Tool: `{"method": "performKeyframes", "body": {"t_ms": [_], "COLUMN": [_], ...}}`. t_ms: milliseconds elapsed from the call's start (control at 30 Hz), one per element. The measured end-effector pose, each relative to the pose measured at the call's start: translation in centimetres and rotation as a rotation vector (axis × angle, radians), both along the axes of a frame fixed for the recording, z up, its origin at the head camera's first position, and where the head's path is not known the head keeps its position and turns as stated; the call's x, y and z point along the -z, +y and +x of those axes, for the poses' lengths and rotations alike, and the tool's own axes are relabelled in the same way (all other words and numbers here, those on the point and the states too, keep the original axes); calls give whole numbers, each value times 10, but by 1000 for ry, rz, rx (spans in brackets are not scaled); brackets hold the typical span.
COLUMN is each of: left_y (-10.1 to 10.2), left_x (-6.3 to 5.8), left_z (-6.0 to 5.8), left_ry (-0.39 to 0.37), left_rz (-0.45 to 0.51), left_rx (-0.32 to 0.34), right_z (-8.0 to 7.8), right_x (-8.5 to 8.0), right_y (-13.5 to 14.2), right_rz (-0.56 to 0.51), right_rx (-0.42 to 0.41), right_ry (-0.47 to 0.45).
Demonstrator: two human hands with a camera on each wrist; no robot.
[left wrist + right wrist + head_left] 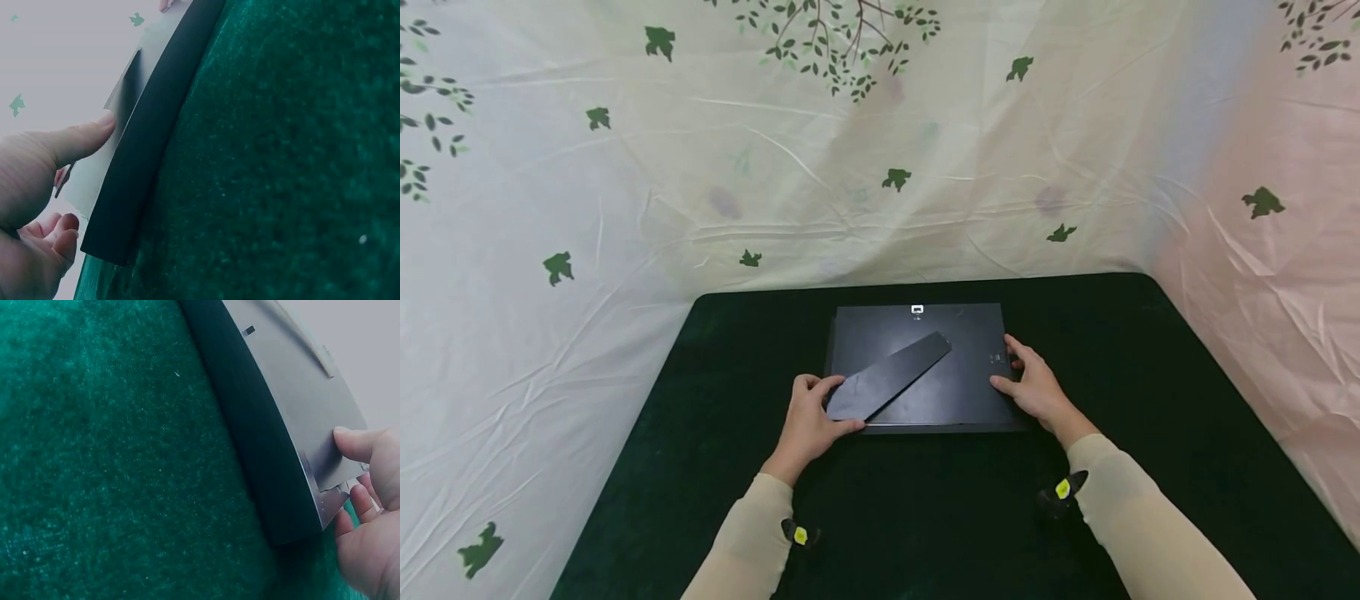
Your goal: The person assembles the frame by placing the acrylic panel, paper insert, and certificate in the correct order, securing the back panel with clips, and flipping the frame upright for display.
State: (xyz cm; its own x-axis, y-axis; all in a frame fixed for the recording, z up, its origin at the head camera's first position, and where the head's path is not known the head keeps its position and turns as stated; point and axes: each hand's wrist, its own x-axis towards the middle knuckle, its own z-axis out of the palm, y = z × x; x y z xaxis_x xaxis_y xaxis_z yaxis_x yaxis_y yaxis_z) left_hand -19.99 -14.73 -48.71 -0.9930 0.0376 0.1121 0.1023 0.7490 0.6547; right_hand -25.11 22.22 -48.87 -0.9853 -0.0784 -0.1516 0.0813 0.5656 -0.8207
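A flat dark rectangular case (947,428) lies on the table, with a smooth grey metal cover (958,396) as its top. A long dark strip (891,377) rests slantwise across this cover, its far end pointing to the back right. My left hand (808,421) holds the strip's near end between thumb and fingers, at the case's front left. At the right edge, my right hand (1037,392) grips the cover (300,394), thumb on top and fingers at the side. In the right wrist view, part of the body shows past the cover's edge.
Dark green plush cloth (737,358) covers the table under the case. Behind and at both sides hangs a pale sheet (820,183) printed with leaves and birds. Small black devices with yellow labels (1063,488) sit at both wrists.
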Motion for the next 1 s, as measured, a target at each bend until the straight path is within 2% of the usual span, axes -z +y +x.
{"method": "performKeyframes", "body": {"t_ms": [333,1000], "left_y": [1,-1], "left_x": [2,4], "left_z": [-2,-2], "left_ry": [-30,-100], "left_rz": [-21,2], "left_rx": [-8,-4], "right_z": [0,6], "right_x": [6,8], "right_y": [1,0], "right_rz": [24,44], "right_rx": [9,-13], "right_ry": [-17,39]}}
